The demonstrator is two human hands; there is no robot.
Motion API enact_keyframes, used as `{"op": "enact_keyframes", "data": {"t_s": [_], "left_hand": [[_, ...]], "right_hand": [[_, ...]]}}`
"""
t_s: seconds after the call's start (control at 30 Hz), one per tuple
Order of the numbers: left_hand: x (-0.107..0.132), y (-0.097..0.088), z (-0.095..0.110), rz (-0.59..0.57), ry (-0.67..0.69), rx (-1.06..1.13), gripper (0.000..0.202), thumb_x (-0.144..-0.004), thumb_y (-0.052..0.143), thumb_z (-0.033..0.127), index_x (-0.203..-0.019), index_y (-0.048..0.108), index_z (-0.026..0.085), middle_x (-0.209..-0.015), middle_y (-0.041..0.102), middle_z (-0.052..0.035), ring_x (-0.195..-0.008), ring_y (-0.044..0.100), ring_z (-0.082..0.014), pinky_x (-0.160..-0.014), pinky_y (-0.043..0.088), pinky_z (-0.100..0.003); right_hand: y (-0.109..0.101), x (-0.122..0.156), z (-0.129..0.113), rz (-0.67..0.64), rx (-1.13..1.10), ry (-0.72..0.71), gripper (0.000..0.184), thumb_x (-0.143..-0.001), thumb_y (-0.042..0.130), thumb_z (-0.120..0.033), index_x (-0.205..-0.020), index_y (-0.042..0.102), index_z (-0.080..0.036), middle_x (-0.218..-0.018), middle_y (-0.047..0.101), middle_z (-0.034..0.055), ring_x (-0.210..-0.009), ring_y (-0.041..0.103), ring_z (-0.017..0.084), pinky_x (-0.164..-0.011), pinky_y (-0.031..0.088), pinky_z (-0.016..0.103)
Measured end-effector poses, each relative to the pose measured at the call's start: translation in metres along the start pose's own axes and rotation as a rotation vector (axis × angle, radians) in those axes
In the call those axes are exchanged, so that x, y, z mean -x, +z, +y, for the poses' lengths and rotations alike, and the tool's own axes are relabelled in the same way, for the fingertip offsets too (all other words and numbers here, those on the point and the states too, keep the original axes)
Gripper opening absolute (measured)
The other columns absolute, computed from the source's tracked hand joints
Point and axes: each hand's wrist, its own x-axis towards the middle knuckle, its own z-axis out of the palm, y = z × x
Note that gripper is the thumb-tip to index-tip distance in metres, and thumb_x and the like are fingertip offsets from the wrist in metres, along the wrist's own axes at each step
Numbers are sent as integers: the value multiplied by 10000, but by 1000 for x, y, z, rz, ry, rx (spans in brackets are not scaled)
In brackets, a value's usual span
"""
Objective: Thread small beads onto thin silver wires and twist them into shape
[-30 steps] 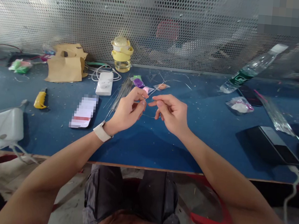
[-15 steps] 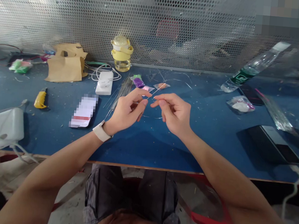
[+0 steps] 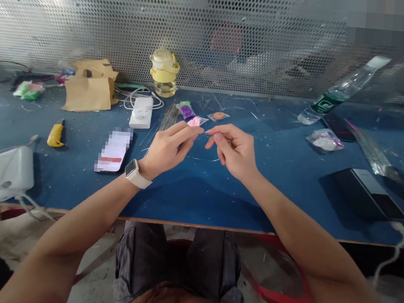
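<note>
Both hands meet above the middle of the blue table, their fingertips close together. A short bit of thin metal wire [image 3: 206,132] shows in the gap between them. My left hand [image 3: 170,146], with a pale-banded watch at the wrist, is closed in a pinch on one end. Thumb and forefinger of my right hand [image 3: 236,150] pinch the other end, its remaining fingers curled. A thin curved line, perhaps wire, shows below the hands; whether it joins the held piece I cannot tell. Beyond my left hand lie a bundle of straight wires [image 3: 169,118] and a pink packet [image 3: 196,121].
Behind are a purple-and-green packet [image 3: 186,109], an orange packet [image 3: 219,116] and a yellow-lidded cup [image 3: 164,75]. Left are a phone [image 3: 114,151], a white charger [image 3: 142,111] and a yellow cutter [image 3: 55,135]. Right are a tilted water bottle [image 3: 337,95] and a black device [image 3: 368,194].
My left hand has rolled so its back and the watch face turn up. The long wire that stuck up past the fingertips no longer shows there. My right hand has shifted slightly left.
</note>
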Motion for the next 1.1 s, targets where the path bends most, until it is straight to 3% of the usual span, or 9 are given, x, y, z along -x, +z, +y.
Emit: {"op": "enact_keyframes", "data": {"t_s": [0.23,0.4,0.53,0.67,0.97,1.1], "left_hand": [[0,2,0,-32,-37,13,308,-1094,580,105,-1264,796,244,-999,804,-47,-771,718,-120,-653,520,-252],[0,5,2,-47,-76,11,270,-1090,576,140,-1258,772,220,-972,811,-36,-647,649,-95,-602,474,-246],[0,5,7,-54,-137,83,175,-1087,590,187,-1154,749,214,-803,763,9,-577,637,-84,-589,475,-228],[-2,2,13,-90,-176,129,118,-1057,605,159,-1019,706,207,-665,687,61,-532,624,-70,-587,470,-205],[0,4,16,-96,-115,81,123,-1024,611,139,-990,712,200,-693,708,54,-530,593,-69,-572,452,-204],[0,5,16,-102,-88,72,129,-1018,609,121,-1011,702,209,-731,732,46,-552,600,-73,-579,457,-207]], "right_hand": [[0,-2,1,-39,-20,16,345,-1081,740,-577,-1156,828,-252,-813,818,-12,-382,470,47,-372,353,255],[-2,0,2,-63,-26,30,341,-1086,753,-530,-1254,813,-240,-843,841,-4,-386,485,47,-382,374,249],[-2,0,5,-173,-95,80,361,-1090,749,-528,-1293,754,-230,-865,856,-2,-417,602,72,-421,461,240],[1,0,11,-230,-193,131,367,-1069,779,-530,-1260,704,-226,-860,849,-11,-452,682,90,-411,454,217],[7,1,3,-24,-187,124,394,-883,971,-542,-995,802,-205,-815,811,-9,-385,584,65,-343,402,225],[9,3,-2,22,-148,123,348,-873,982,-516,-929,816,-215,-763,804,-12,-357,540,62,-339,380,239]]}}
